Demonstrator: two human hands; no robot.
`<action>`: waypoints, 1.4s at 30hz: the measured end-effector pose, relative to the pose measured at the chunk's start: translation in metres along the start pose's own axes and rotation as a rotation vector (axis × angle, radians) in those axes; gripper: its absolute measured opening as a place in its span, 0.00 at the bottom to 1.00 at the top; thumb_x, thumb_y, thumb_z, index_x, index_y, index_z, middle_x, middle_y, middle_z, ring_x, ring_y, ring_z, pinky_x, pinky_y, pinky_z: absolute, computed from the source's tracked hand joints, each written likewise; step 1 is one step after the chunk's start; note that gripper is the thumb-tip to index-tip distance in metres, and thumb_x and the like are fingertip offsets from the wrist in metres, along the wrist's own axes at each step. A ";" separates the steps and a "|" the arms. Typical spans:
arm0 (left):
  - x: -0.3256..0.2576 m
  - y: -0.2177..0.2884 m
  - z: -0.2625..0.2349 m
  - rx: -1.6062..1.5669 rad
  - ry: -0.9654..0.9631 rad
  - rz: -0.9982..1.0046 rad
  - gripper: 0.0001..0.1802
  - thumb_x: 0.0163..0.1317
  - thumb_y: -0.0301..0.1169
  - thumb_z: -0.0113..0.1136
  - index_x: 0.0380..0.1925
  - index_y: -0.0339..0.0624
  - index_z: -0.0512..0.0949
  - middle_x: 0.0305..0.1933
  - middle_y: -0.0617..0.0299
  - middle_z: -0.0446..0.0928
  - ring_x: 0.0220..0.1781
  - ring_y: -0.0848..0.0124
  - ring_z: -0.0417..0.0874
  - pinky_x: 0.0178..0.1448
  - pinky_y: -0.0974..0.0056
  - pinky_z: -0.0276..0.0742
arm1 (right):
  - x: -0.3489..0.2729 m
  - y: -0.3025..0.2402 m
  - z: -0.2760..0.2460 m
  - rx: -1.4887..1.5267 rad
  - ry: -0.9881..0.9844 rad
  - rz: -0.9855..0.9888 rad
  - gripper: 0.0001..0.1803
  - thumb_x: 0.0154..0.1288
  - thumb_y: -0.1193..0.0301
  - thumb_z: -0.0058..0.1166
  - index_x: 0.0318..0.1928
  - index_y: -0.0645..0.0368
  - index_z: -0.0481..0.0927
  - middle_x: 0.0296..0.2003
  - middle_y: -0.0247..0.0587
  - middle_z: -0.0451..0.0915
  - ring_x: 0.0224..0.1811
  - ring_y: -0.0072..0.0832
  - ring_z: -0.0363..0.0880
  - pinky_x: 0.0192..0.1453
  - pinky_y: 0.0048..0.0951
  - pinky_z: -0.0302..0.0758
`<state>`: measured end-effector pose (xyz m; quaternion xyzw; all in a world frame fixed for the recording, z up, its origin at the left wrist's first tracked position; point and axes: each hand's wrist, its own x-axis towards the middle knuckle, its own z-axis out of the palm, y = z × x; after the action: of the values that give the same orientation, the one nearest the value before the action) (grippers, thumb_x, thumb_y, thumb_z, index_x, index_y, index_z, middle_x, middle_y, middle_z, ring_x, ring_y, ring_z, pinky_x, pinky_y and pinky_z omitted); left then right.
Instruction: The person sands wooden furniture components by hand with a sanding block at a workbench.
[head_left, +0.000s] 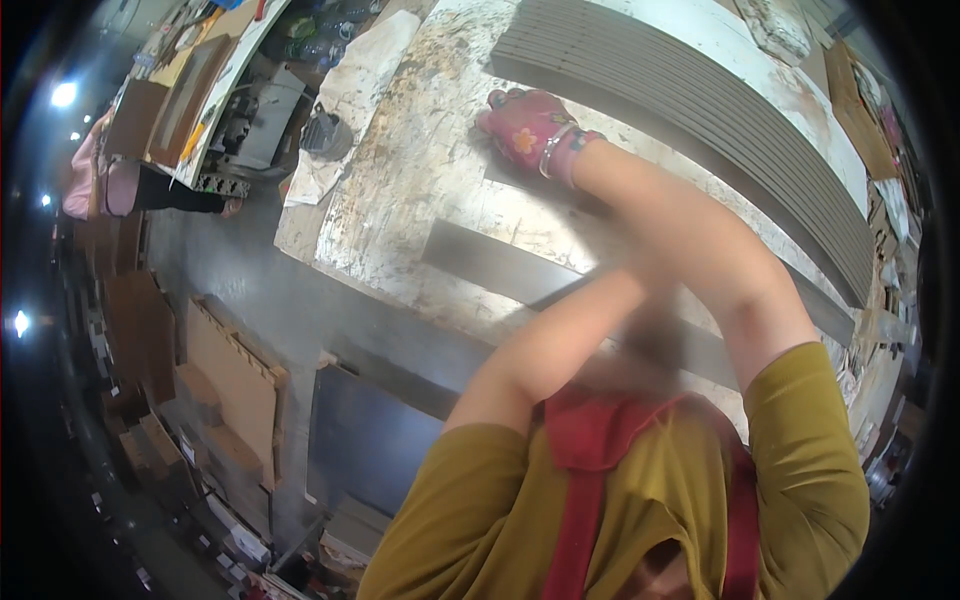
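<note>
A right hand (525, 128) in a pink flowered glove lies palm down, pressed flat on a worn, paint-scuffed worktable (420, 170), with a band at the wrist and the bare forearm running back toward the lower right. Whether its fingers are spread or closed together cannot be told, because the glove faces away. Just to the right of this hand, almost touching the fingertips, begins a large stack of thin grey boards (700, 110), fanned so that each edge shows as a stripe, running from the table's far edge down along its right side. The left hand cannot be seen: the left forearm (560, 340) crosses under the right arm near the table's near edge, and where it ends the picture is blurred, so its state cannot be told. Below the gloved hand, between the two arms, a single long grey strip (490, 265) lies flat across the middle of the table, apart from the glove. The person wears a mustard long-sleeved top (470, 520) with red straps (585, 500). Past the table's left edge is a grey floor with a dark panel (370, 440) leaning beside brown cardboard pieces (235, 375). Near the table's far left corner sits a small dark round object (327, 135) on pale sheeting. Farther left, another person in pink (95, 175) stands beside a cluttered bench (215, 75).
</note>
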<state>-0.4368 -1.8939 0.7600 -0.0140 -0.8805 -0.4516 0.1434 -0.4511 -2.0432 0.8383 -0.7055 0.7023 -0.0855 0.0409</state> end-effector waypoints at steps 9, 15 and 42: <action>0.012 0.026 -0.031 0.211 -0.040 0.088 0.20 0.55 0.35 0.61 0.50 0.48 0.77 0.55 0.54 0.73 0.62 0.54 0.67 0.66 0.50 0.58 | -0.146 0.056 -0.068 0.511 0.268 0.269 0.16 0.62 0.70 0.52 0.51 0.58 0.76 0.48 0.42 0.78 0.48 0.39 0.78 0.52 0.37 0.73; 0.008 -0.014 -0.022 0.359 -0.103 0.226 0.29 0.47 0.35 0.67 0.54 0.51 0.75 0.58 0.51 0.72 0.61 0.51 0.69 0.65 0.50 0.62 | -0.393 0.117 -0.076 0.503 0.550 0.641 0.21 0.61 0.67 0.56 0.55 0.60 0.75 0.50 0.40 0.77 0.52 0.31 0.75 0.58 0.29 0.69; 0.073 0.078 0.081 0.735 -0.334 0.180 0.39 0.54 0.48 0.62 0.64 0.44 0.62 0.68 0.57 0.60 0.70 0.54 0.57 0.67 0.49 0.55 | -0.746 0.202 -0.066 0.489 0.346 1.423 0.20 0.58 0.58 0.57 0.47 0.58 0.79 0.43 0.45 0.81 0.45 0.36 0.79 0.51 0.31 0.74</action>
<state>-0.5145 -1.7907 0.7963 -0.1119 -0.9896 -0.0842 0.0327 -0.6612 -1.2962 0.8200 -0.0319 0.9444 -0.3003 0.1304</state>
